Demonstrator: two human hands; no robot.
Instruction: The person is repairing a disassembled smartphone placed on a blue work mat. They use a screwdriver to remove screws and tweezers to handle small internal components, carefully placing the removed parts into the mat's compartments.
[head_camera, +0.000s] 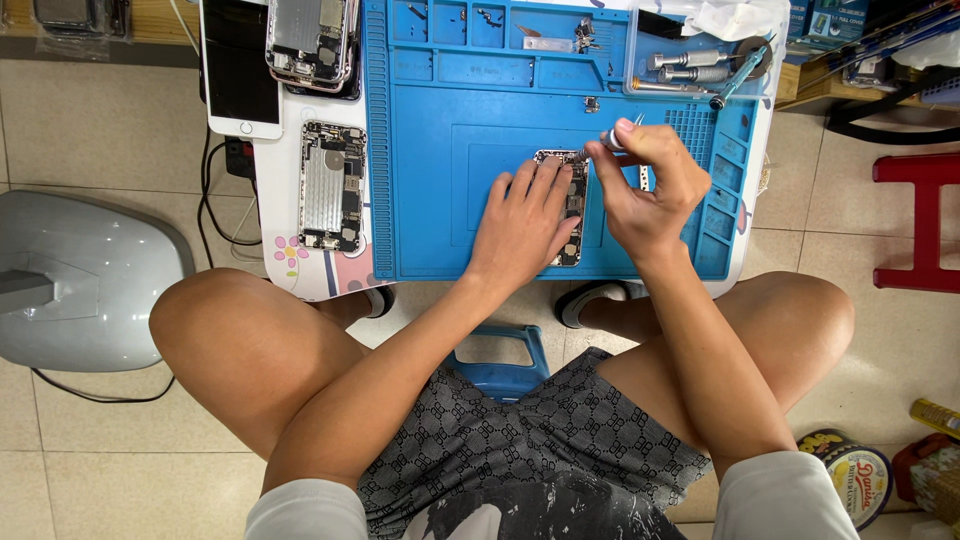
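Your knees frame the bottom of the view, forearms reaching up toward the blue repair mat (450, 100) at upper centre. Your left hand (522, 222) lies flat, fingers spread, pressing the opened phone (572, 205) onto the mat. Your right hand (645, 185) is closed around a small screwdriver (600, 146), its tip at the phone's upper edge. Another opened phone (333, 186) lies left of the mat.

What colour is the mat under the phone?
Blue; the repair mat shows clearly in the head view.
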